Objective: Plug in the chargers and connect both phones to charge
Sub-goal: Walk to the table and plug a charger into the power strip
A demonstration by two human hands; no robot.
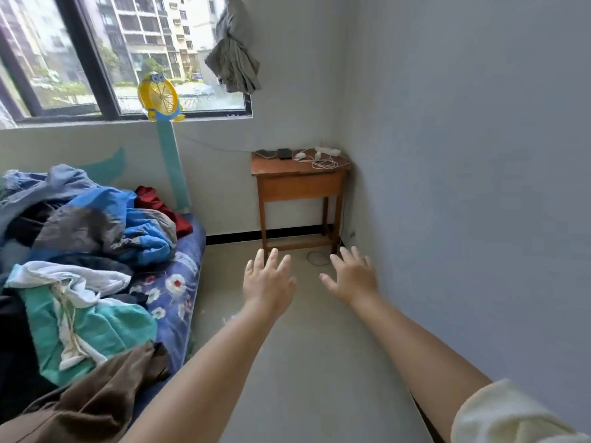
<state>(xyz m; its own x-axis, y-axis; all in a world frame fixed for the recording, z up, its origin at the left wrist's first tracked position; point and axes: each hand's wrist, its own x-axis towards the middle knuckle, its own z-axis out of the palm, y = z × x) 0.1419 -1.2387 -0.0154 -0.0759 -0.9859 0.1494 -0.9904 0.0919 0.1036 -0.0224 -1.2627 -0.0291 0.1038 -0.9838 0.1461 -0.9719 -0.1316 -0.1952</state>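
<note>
Bedroom corner, far: small table (297, 175) holding 2 phones (275, 153), chargers (315, 156), power strip (327, 150). Left hand (267, 282) and right hand (353, 278) spread, empty, near, well apart from table. Approach step; next, walk over, grab charger.

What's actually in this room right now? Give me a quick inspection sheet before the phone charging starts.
Surface: small wooden table in the corner, far from the person.
Job's things: two dark phones lying on the tabletop's left part; white power strip at its back right; white chargers beside it.
Clutter: pile of clothes on the bed.
Hands: left hand and right hand both open, empty, stretched forward.
Cables: white cables loosely tangled on the table; a thin cord on the floor.
Surroundings: window, yellow fan, hanging cloth.
</note>
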